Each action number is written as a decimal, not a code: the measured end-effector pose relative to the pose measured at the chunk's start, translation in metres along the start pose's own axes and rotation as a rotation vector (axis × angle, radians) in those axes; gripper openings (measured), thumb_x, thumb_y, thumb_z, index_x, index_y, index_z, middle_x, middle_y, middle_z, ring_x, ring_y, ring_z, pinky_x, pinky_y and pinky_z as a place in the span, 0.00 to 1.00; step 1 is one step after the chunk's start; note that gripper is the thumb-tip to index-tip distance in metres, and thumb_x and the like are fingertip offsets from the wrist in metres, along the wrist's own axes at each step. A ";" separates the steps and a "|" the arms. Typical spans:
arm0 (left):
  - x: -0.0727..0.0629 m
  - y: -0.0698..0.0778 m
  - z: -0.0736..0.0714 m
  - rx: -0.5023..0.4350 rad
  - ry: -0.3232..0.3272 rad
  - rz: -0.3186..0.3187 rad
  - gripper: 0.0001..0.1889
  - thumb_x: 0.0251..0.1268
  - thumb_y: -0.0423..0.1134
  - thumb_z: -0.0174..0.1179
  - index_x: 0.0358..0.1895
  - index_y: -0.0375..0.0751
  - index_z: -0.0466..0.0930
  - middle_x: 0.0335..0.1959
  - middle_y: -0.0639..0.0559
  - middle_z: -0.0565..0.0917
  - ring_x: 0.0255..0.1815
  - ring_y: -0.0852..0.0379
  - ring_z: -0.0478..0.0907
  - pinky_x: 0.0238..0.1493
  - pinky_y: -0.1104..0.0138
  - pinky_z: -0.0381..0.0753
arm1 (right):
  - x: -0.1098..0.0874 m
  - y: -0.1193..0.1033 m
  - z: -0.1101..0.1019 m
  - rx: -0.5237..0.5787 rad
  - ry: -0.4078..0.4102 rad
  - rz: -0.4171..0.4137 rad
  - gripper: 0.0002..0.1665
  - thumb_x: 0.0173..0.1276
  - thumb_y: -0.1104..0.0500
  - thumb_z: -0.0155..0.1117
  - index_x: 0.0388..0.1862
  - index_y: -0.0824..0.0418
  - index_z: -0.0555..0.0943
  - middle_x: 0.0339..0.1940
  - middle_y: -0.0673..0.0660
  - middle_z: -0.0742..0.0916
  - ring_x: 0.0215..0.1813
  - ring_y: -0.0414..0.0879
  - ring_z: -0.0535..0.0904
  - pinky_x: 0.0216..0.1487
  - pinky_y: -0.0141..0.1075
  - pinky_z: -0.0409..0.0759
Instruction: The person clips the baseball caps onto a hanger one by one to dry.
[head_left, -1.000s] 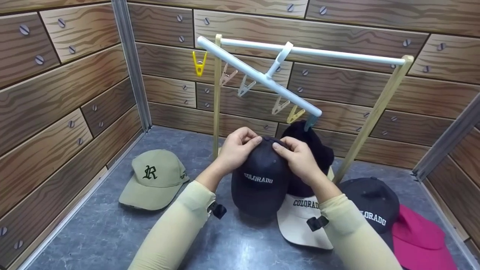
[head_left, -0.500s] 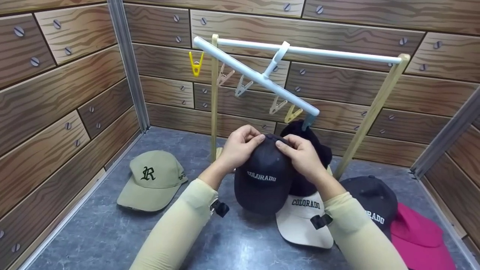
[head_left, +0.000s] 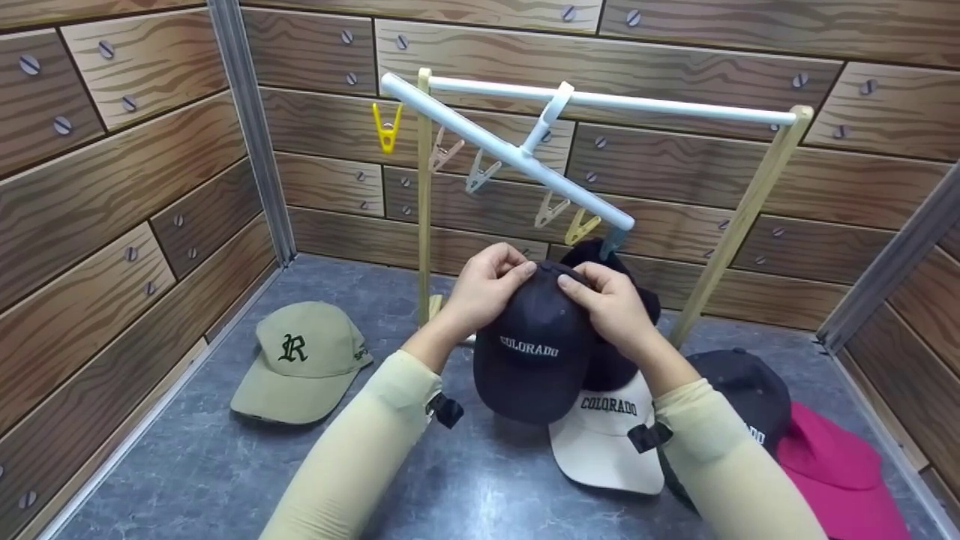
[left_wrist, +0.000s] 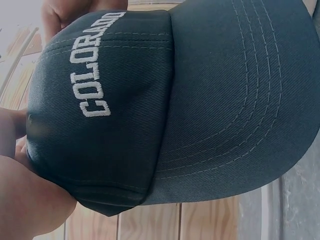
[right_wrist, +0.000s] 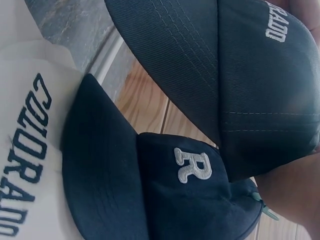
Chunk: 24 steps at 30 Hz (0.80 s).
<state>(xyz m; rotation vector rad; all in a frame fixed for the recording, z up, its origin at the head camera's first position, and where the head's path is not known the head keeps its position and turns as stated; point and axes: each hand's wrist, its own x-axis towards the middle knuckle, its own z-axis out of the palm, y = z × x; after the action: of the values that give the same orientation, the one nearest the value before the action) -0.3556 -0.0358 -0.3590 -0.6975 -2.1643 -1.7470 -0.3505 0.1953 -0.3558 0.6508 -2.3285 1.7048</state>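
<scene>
Wearing thin, lightly creased pale-yellow sleeves (head_left: pixel 352 450), with a small black block (head_left: pixel 448 411) at each wrist. Pinching the crown of a navy cap (head_left: pixel 532 375) between thumb and fingers of the left hand (head_left: pixel 484 292) and, just beside, of the right hand (head_left: pixel 619 311); holding it with both grips narrow, brim down, above the worktop (head_left: pixel 172 465). Showing twill weave there, a rounded crown, a curved brim with rows of stitching and raised white COLORADO lettering. Seeing a white cap (head_left: pixel 604 450) with black lettering lying just below, on the grey, marble-patterned surface. Finding, to the right, a dark cap (head_left: pixel 739 382) overlapping a magenta cap (head_left: pixel 836 480); to the left, well apart, a tan cap (head_left: pixel 300 390) with a full crown and a black gothic R. Noting, close behind the held cloth, a clipped cap (right_wrist: pixel 185 205) bearing a thick pale R, gripped at its top by a teal clip (head_left: pixel 613 241). Looking up to a white tubular hanger (head_left: pixel 508 151) carrying more V-shaped clips (head_left: pixel 387 141) and hooking over the white rail of a wooden-posted rack (head_left: pixel 740 225). Ending at plank-patterned walls (head_left: pixel 675 45) with printed grain and screw heads.
</scene>
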 end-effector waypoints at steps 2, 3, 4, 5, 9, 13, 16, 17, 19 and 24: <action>0.001 0.000 0.002 -0.007 -0.004 0.001 0.08 0.84 0.39 0.66 0.44 0.38 0.84 0.26 0.60 0.85 0.30 0.62 0.78 0.39 0.68 0.76 | 0.000 -0.001 -0.002 -0.004 0.002 0.001 0.14 0.83 0.58 0.70 0.40 0.69 0.85 0.28 0.51 0.86 0.30 0.41 0.82 0.36 0.32 0.81; 0.002 0.001 0.002 -0.011 -0.005 0.005 0.08 0.84 0.39 0.66 0.44 0.38 0.84 0.26 0.60 0.85 0.30 0.62 0.78 0.39 0.68 0.76 | 0.000 -0.001 -0.003 -0.002 0.002 0.002 0.14 0.83 0.58 0.70 0.40 0.69 0.85 0.28 0.51 0.86 0.30 0.41 0.82 0.36 0.32 0.81; 0.003 0.001 0.003 -0.012 -0.005 0.008 0.08 0.84 0.38 0.66 0.44 0.37 0.84 0.26 0.60 0.84 0.30 0.62 0.78 0.39 0.68 0.76 | 0.000 -0.002 -0.004 -0.003 0.003 0.002 0.15 0.83 0.58 0.70 0.41 0.70 0.85 0.28 0.51 0.86 0.30 0.41 0.82 0.36 0.32 0.81; 0.004 0.001 0.003 -0.014 -0.005 0.010 0.08 0.83 0.38 0.66 0.44 0.37 0.84 0.26 0.61 0.84 0.30 0.62 0.78 0.39 0.68 0.76 | 0.001 -0.002 -0.005 -0.003 0.003 0.002 0.15 0.83 0.58 0.70 0.41 0.70 0.85 0.29 0.51 0.86 0.30 0.41 0.82 0.36 0.32 0.81; 0.008 0.003 0.006 -0.016 0.003 0.021 0.08 0.82 0.38 0.67 0.43 0.36 0.84 0.27 0.59 0.86 0.30 0.63 0.79 0.39 0.69 0.76 | 0.001 -0.003 -0.009 -0.022 0.002 -0.004 0.15 0.84 0.57 0.69 0.42 0.69 0.86 0.29 0.50 0.87 0.31 0.41 0.82 0.37 0.32 0.81; 0.010 0.004 0.010 -0.024 0.001 0.027 0.08 0.82 0.38 0.67 0.44 0.36 0.85 0.30 0.55 0.89 0.31 0.63 0.80 0.40 0.69 0.77 | 0.000 -0.005 -0.014 -0.043 0.006 -0.001 0.15 0.84 0.56 0.69 0.43 0.69 0.86 0.30 0.49 0.87 0.33 0.41 0.83 0.37 0.32 0.81; 0.012 0.006 0.011 -0.028 -0.001 0.031 0.08 0.82 0.38 0.67 0.44 0.35 0.85 0.30 0.55 0.89 0.31 0.63 0.80 0.39 0.69 0.77 | 0.000 -0.007 -0.016 -0.051 0.016 0.007 0.15 0.84 0.56 0.69 0.42 0.68 0.86 0.31 0.49 0.87 0.34 0.41 0.83 0.38 0.32 0.81; 0.012 0.006 0.012 -0.027 -0.001 0.032 0.08 0.82 0.38 0.67 0.44 0.35 0.85 0.29 0.56 0.88 0.31 0.62 0.80 0.39 0.69 0.76 | 0.000 -0.007 -0.017 -0.052 0.019 0.009 0.15 0.84 0.55 0.70 0.42 0.68 0.86 0.31 0.49 0.87 0.34 0.41 0.83 0.38 0.32 0.81; 0.013 0.007 0.012 -0.027 -0.006 0.034 0.08 0.83 0.38 0.67 0.44 0.35 0.84 0.27 0.58 0.86 0.30 0.63 0.79 0.38 0.69 0.76 | 0.001 -0.009 -0.018 -0.056 0.024 0.009 0.15 0.83 0.56 0.70 0.42 0.69 0.86 0.31 0.49 0.87 0.34 0.41 0.83 0.38 0.32 0.81; 0.016 0.008 0.013 -0.026 -0.011 0.042 0.08 0.83 0.37 0.66 0.44 0.35 0.84 0.26 0.60 0.84 0.28 0.63 0.77 0.36 0.69 0.75 | 0.002 -0.010 -0.021 -0.047 0.021 0.011 0.14 0.84 0.56 0.69 0.42 0.68 0.86 0.31 0.50 0.87 0.34 0.41 0.83 0.39 0.32 0.81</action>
<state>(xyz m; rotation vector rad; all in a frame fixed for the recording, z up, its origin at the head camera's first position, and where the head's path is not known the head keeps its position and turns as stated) -0.3640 -0.0191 -0.3469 -0.7554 -2.1210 -1.7574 -0.3499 0.2120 -0.3394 0.6095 -2.3546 1.6482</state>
